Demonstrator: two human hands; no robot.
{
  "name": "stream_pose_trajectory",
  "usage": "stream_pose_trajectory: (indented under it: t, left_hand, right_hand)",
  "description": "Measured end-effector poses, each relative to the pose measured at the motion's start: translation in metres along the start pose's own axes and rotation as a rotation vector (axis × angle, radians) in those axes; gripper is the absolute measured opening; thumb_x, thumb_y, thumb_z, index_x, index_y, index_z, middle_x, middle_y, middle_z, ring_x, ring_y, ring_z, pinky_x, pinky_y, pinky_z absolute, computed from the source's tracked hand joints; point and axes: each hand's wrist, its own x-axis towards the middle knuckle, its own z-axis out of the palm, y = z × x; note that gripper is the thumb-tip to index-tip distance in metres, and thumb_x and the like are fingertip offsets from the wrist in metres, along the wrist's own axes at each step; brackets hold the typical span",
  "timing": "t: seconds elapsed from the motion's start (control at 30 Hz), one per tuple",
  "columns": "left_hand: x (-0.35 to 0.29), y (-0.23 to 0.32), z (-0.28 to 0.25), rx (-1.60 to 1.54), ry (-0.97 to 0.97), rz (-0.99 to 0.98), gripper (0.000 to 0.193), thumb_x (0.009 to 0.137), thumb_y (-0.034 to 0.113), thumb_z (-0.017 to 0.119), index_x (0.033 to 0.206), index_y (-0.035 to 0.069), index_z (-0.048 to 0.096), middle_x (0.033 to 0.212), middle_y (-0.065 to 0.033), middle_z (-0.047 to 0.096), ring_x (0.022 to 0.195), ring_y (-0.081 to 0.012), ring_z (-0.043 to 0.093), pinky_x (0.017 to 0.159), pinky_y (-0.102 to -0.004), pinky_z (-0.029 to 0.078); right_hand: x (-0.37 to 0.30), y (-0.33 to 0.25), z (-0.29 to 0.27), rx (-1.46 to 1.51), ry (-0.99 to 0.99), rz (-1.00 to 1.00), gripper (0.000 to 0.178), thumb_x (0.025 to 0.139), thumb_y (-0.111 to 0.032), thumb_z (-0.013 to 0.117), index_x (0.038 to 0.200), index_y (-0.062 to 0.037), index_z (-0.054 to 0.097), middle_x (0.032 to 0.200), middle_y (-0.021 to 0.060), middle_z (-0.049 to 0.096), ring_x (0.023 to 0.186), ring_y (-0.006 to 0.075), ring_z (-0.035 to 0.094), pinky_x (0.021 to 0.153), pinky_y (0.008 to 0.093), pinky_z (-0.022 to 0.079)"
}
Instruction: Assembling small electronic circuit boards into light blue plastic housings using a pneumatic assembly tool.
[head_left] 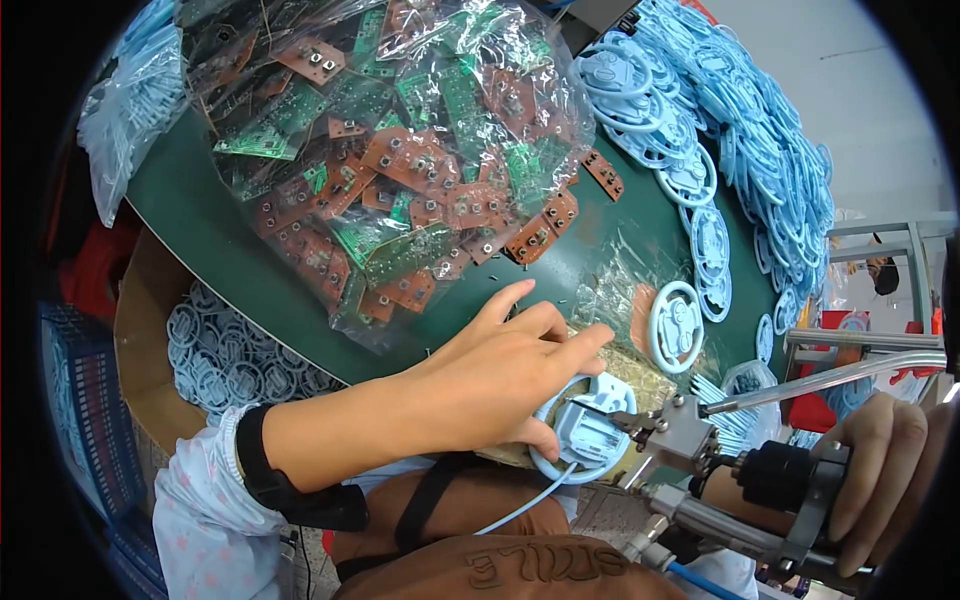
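Note:
A light blue plastic toy steering wheel [593,447] lies back side up on a worn patch at the table's near edge. My left hand [490,385] grips it, thumb on the near left rim and fingers reaching over the far side. A pale blue cord [528,502] runs from the wheel toward my lap. At the right, my right hand [880,475] is wrapped round the black and metal body of an arm-mounted power screwdriver [775,475]. Its metal head [680,430] meets the wheel's right side; the exact contact at the tip is hard to see.
A clear plastic bag [400,160] of brown and green circuit boards covers much of the green table [180,210]. Blue wheels [740,130] are heaped along the right. One wheel [677,327] lies alone nearby. A cardboard box [150,345] of blue parts stands lower left.

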Motion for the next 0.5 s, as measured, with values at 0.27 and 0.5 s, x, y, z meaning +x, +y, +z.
stream_pose_trajectory:
  t: [0.27, 0.5]
  left_hand:
    - [0.001, 0.005, -0.002, -0.001, -0.015, 0.017, 0.102, 0.064, 0.032, 0.087, 0.146, 0.004, 0.035, 0.126, 0.0004, 0.067, 0.119, -0.0269, 0.052, 0.114, -0.0535, 0.025]
    - [-0.016, 0.02, -0.008, 0.149, 0.12, -0.015, 0.079, 0.068, 0.038, 0.083, 0.131, 0.003, 0.049, 0.108, -0.0051, 0.068, 0.104, -0.0282, 0.057, 0.098, -0.0463, 0.038]
  right_hand:
    - [-0.015, 0.023, 0.001, 0.032, 0.139, 0.042, 0.041, 0.104, -0.021, 0.047, 0.141, -0.0045, 0.041, 0.08, 0.0054, 0.058, 0.066, 0.0169, 0.059, 0.063, 0.0342, 0.053]
    - [-0.011, -0.004, -0.026, 0.071, 0.157, 0.067, 0.037, 0.105, -0.023, 0.043, 0.134, -0.0008, 0.047, 0.077, 0.0038, 0.057, 0.065, 0.0144, 0.057, 0.065, 0.0329, 0.051]
